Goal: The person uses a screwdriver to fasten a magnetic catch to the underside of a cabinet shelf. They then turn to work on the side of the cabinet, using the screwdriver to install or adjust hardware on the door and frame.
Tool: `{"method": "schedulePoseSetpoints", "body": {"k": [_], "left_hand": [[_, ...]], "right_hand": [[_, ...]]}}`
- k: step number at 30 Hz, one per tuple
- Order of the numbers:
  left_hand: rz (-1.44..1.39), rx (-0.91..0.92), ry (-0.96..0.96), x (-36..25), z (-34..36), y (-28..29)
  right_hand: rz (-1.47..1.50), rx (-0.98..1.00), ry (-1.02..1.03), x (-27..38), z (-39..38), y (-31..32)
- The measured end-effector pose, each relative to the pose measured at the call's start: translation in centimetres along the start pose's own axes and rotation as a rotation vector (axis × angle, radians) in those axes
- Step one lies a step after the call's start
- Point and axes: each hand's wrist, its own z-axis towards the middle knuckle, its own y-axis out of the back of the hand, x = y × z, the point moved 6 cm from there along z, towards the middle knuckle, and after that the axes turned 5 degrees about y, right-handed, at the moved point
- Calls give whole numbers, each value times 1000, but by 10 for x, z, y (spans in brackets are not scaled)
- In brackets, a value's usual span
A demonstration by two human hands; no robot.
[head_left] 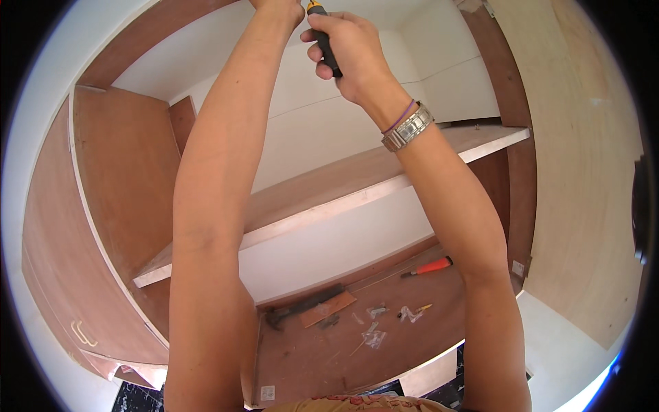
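Both my arms are raised toward the top edge, in front of an open wooden cabinet. My right hand [347, 51] is closed around the black handle of a screwdriver [327, 47] with a yellow collar. Its tip runs out of the picture, so I cannot see what it touches. Close by on the left is my left hand [280, 8], largely cut off by the top edge. The part of its fingers that shows is curled in; whatever they hold, if anything, is out of sight.
A wooden shelf [329, 189] with a pale front edge crosses behind my arms. On the lower board [302, 378] lie a hammer [305, 305], a small wood piece [328, 310], a red-handled tool [427, 267] and plastic bags [374, 338]. A cabinet door [58, 226] stands at left.
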Motion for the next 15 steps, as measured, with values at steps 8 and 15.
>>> {"method": "schedulePoseSetpoints", "body": {"k": [8, 15], "left_hand": [[-23, -5, -21, -3, 0, -4], [-45, 16, -57, -1, 7, -2]], "right_hand": [[-376, -88, -7, 7, 3, 2], [-528, -114, 432, 11, 0, -3]]}}
